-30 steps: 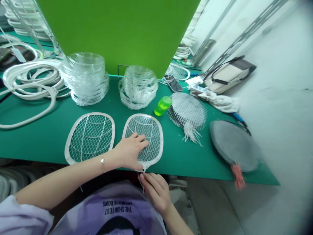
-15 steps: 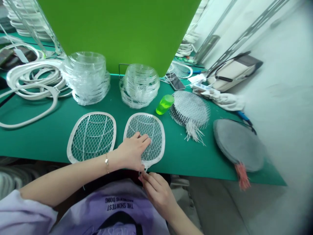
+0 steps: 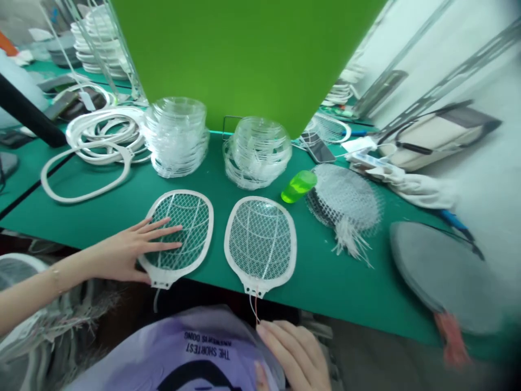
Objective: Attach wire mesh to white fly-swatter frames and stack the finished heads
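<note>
Two white mesh racket heads lie side by side on the green table (image 3: 101,212). My left hand (image 3: 132,250) rests flat, fingers spread, on the left racket head (image 3: 185,228). The right racket head (image 3: 260,239) lies free, with thin wires hanging from its neck over the table's front edge. My right hand (image 3: 295,353) is below that neck, off the table near my lap, fingers loosely extended and holding nothing that I can see.
Two stacks of clear plastic discs (image 3: 177,136) (image 3: 257,152) stand behind the rackets. White empty frames (image 3: 100,136) lie far left. A green cup (image 3: 298,186), a mesh pile (image 3: 345,198) and grey discs (image 3: 443,271) lie right. A green board (image 3: 244,54) rises behind.
My left hand left the right racket head and moved onto the left one. My right hand let go of the neck wires and dropped lower. The view shifted left.
</note>
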`<state>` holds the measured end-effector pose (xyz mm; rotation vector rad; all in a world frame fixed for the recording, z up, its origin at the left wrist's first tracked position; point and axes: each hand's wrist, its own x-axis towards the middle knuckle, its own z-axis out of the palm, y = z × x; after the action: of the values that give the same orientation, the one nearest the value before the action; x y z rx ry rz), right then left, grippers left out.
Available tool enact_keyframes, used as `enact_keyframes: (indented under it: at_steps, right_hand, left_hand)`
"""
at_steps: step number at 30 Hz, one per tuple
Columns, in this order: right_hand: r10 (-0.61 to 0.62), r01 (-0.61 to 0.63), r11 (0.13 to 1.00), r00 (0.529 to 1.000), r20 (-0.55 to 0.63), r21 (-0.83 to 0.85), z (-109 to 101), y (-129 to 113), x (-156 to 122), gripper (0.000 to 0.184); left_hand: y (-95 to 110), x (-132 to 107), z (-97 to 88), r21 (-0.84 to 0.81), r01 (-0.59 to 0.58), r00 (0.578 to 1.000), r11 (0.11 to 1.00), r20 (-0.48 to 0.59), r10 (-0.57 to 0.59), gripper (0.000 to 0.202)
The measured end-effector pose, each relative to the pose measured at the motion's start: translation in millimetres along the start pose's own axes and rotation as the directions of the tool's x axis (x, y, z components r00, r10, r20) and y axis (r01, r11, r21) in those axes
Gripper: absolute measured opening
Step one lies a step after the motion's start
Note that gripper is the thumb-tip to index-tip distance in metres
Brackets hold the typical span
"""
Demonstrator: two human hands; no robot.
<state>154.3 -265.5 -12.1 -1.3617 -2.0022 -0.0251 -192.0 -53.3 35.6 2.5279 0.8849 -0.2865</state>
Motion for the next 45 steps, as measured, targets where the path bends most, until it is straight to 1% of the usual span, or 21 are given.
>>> enact_keyframes:
  at_steps: [1,2,5,6,7,9,10,14,16,19,24,26,28,30,32,35,38,41,43,45]
  right_hand:
    - [-0.039,0.039,0.999,0.999,0.021,0.02,12,-5,7,0.036]
    - [-0.076,0.074,0.997,0.996,0.045,0.037,25,-11,15,0.036]
    - [-0.13,0.128,0.991,0.986,0.105,0.023,60,-22,33,0.041]
    - [-0.138,0.138,0.99,0.984,0.113,0.002,70,-24,35,0.042]
    - [-0.147,0.15,0.989,0.983,0.107,-0.014,79,-25,37,0.041]
    - [-0.154,0.156,0.988,0.985,0.076,-0.021,94,-26,36,0.038]
    - [-0.149,0.15,0.989,0.987,0.06,-0.014,100,-27,36,0.037]
    - [-0.068,0.068,0.998,0.998,0.011,0.014,117,-33,41,0.034]
    - [-0.045,0.047,0.996,0.999,-0.021,0.072,120,-38,46,0.032]
    - [-0.061,0.071,0.976,0.997,-0.056,0.204,121,-44,52,0.033]
    - [-0.052,0.062,0.965,0.998,-0.044,0.253,121,-47,58,0.03]
    - [-0.003,0.024,0.941,0.998,-0.065,0.337,119,-45,61,0.031]
    - [0.099,-0.061,0.912,0.992,-0.074,0.405,117,-43,64,0.029]
    - [0.193,-0.148,0.895,0.979,-0.065,0.421,114,-41,66,0.024]
    - [0.233,-0.196,0.895,0.971,-0.046,0.401,112,-41,66,0.018]
    - [0.185,-0.152,0.935,0.98,-0.075,0.321,111,-42,60,0.017]
    - [0.071,-0.05,0.973,0.994,-0.087,0.225,112,-43,55,0.021]
    - [-0.032,0.037,0.983,0.999,-0.027,0.182,112,-42,55,0.023]
    - [-0.076,0.072,0.983,0.997,0.014,0.169,110,-41,57,0.022]
    - [-0.132,0.123,0.982,0.99,0.056,0.145,106,-39,63,0.026]
  left_hand:
    - [4,3,5.9,0.014,0.001,0.999,1.0,-0.037,0.0,0.082]
    - [11,8,10.5,0.028,-0.001,0.997,1.0,-0.074,0.003,0.082]
    - [37,27,15.8,0.012,-0.077,0.988,0.997,-0.131,0.078,0.096]
    - [45,32,15.8,-0.017,-0.092,0.985,0.996,-0.15,0.088,0.093]
    - [50,36,15.7,-0.05,-0.095,0.982,0.994,-0.171,0.085,0.086]
    - [54,40,17.1,-0.115,-0.07,0.978,0.991,-0.202,0.045,0.067]
    - [53,40,18.8,-0.139,-0.054,0.978,0.989,-0.207,0.024,0.061]
    - [48,41,26.8,-0.165,-0.034,0.982,0.986,-0.188,0.002,0.058]
    - [48,40,28.2,-0.167,-0.039,0.985,0.985,-0.17,0.01,0.056]
    - [49,37,27.3,-0.181,-0.054,0.986,0.982,-0.167,0.023,0.053]
    - [50,36,25.2,-0.219,-0.052,0.987,0.974,-0.157,0.017,0.05]
    - [50,37,25.6,-0.225,-0.047,0.987,0.973,-0.157,0.011,0.046]
    - [50,38,27.0,-0.237,-0.037,0.986,0.971,-0.164,-0.002,0.043]
    - [49,40,29.0,-0.252,-0.024,0.984,0.967,-0.175,-0.021,0.039]
    - [49,42,30.9,-0.272,-0.01,0.981,0.962,-0.188,-0.043,0.036]
    - [49,44,32.1,-0.309,0.009,0.977,0.951,-0.199,-0.074,0.034]
    - [50,46,31.6,-0.326,0.023,0.973,0.945,-0.209,-0.096,0.035]
    - [52,48,30.7,-0.328,0.019,0.971,0.945,-0.22,-0.096,0.035]
    - [54,49,30.3,-0.319,0.005,0.969,0.948,-0.234,-0.084,0.032]
    - [56,50,29.9,-0.304,-0.015,0.965,0.953,-0.254,-0.065,0.03]
